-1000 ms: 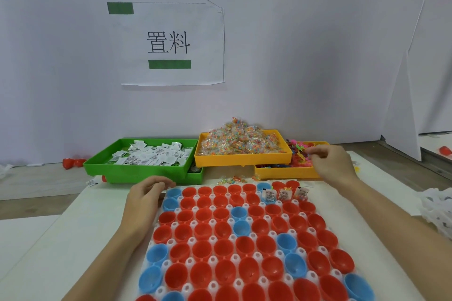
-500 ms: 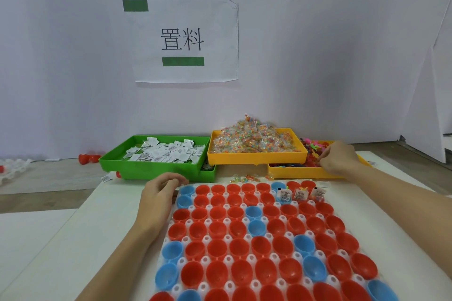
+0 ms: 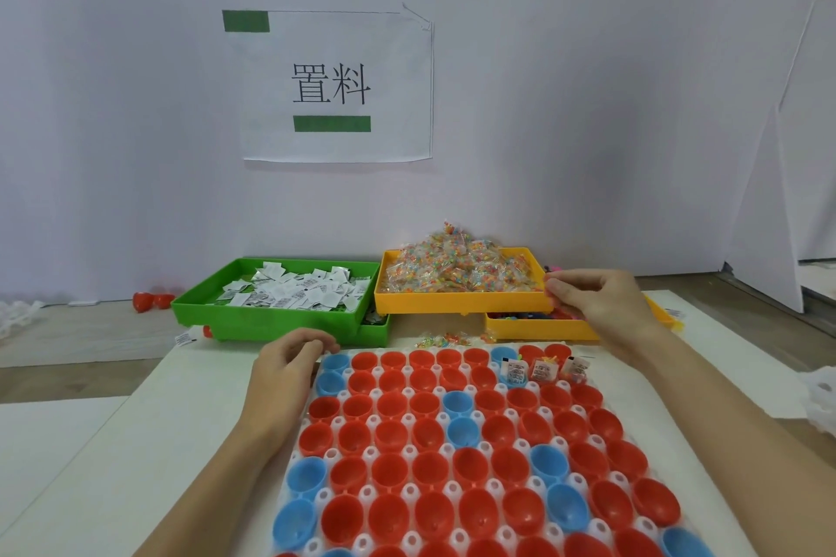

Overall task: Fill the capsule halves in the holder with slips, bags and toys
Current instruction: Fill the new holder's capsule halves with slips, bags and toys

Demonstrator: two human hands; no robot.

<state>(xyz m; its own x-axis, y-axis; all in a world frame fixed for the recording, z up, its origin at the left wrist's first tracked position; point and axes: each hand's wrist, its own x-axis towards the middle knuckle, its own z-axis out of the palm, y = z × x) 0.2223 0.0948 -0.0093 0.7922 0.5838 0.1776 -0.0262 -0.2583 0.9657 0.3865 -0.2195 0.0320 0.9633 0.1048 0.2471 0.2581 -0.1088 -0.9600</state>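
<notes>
The white holder [image 3: 409, 453] lies before me, packed with red and blue capsule halves. Three halves at its back right carry slips and bags [image 3: 543, 369]. My left hand [image 3: 289, 371] rests at the holder's back left corner with curled fingers, and what it holds is hidden. My right hand [image 3: 597, 303] hovers over the yellow toy tray [image 3: 534, 330], fingers pinched on a small toy beside the corner of the yellow bag tray [image 3: 461, 303]. The green slip tray [image 3: 271, 321] stands at the back left.
A few loose bags [image 3: 443, 337] lie between the trays and the holder. Red capsule halves [image 3: 151, 301] sit on the surface at far left. White netting [image 3: 821, 398] is at the right edge. A papered wall with a sign [image 3: 334, 86] stands close behind the trays.
My right hand has moved left across the toy tray toward the bag tray's corner. The left hand has stayed at the holder's corner. My view has shifted.
</notes>
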